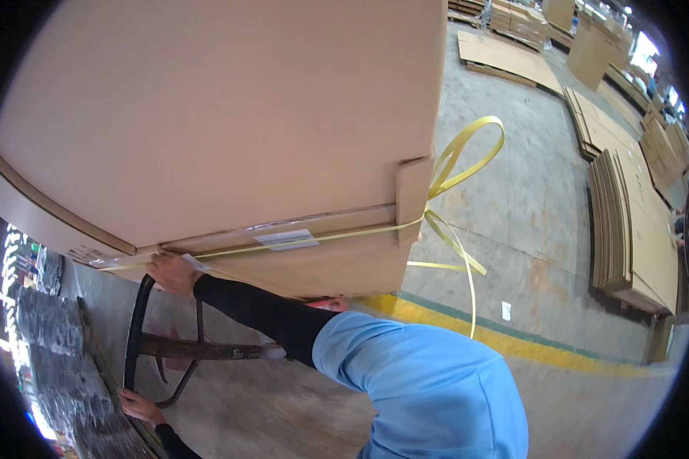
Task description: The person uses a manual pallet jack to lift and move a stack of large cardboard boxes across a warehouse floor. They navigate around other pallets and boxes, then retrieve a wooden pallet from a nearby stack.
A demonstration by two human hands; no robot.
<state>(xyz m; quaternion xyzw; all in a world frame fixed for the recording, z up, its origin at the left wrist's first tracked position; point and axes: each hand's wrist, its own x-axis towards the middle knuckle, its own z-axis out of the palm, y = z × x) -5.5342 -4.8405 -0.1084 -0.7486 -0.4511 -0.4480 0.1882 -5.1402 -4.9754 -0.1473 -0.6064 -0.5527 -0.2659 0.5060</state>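
My right fingers (167, 271) curl, hold unclear, by the lower edge of the cardboard carton (230, 115) before me, already spanned by yellow strap (371, 230) with loop and tail loose, while lower down my left fingers (134, 402) wrap the pallet-jack handle (134, 336).

Light-blue shirt (429, 375), stitched seam (484, 398); close-fitting black sleeves (256, 310); hands (174, 273) bare.

Carton (230, 115) at eleven o'clock, strap (367, 231) across its lower side, cardboard stack (644, 237) at three, handle frame (132, 340) at eight
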